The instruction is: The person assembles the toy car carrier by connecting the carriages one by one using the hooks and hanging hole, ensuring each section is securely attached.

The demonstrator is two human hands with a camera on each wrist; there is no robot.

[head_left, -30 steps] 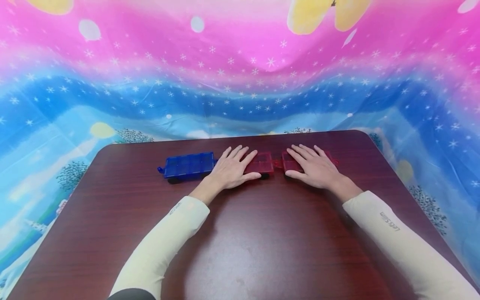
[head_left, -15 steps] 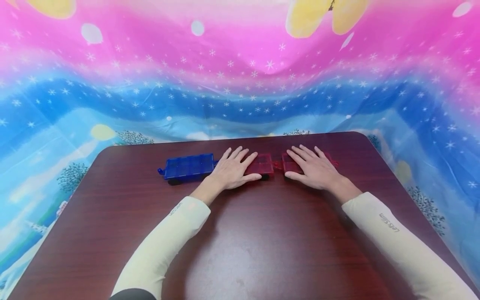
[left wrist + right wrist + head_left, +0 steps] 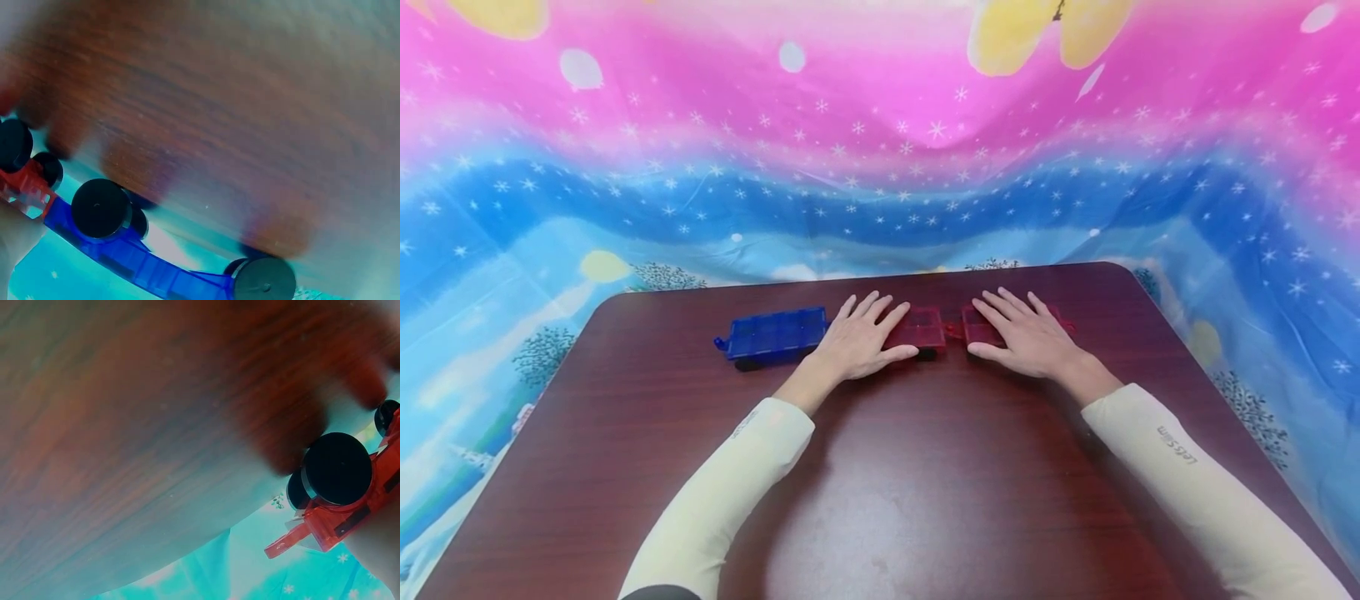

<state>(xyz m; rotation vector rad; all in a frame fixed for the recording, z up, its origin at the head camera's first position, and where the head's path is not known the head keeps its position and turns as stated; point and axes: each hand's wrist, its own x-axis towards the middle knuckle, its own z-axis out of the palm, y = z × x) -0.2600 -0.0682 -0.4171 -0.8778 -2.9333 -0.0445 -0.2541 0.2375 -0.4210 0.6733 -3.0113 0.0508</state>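
Note:
Three see-through plastic toy car bases with black wheels stand in a row near the table's far edge. At the row's left end is the blue car base [image 3: 777,335]. My left hand [image 3: 856,340] lies with spread, straight fingers over the middle red car base [image 3: 928,327], covering its left part. Over the right-hand red car base [image 3: 981,323] rests my right hand [image 3: 1028,337], fingers also spread and straight. A small red hitch [image 3: 953,331] bridges the two red bases. The left wrist view shows the blue base's wheel [image 3: 100,208]; a red base's wheel [image 3: 337,469] fills part of the right wrist view.
The dark wood table [image 3: 880,467] has rounded far corners. Behind and beside it hangs a pink and blue cloth [image 3: 880,167] with snowflakes. Pale sleeves [image 3: 722,492] cover both forearms.

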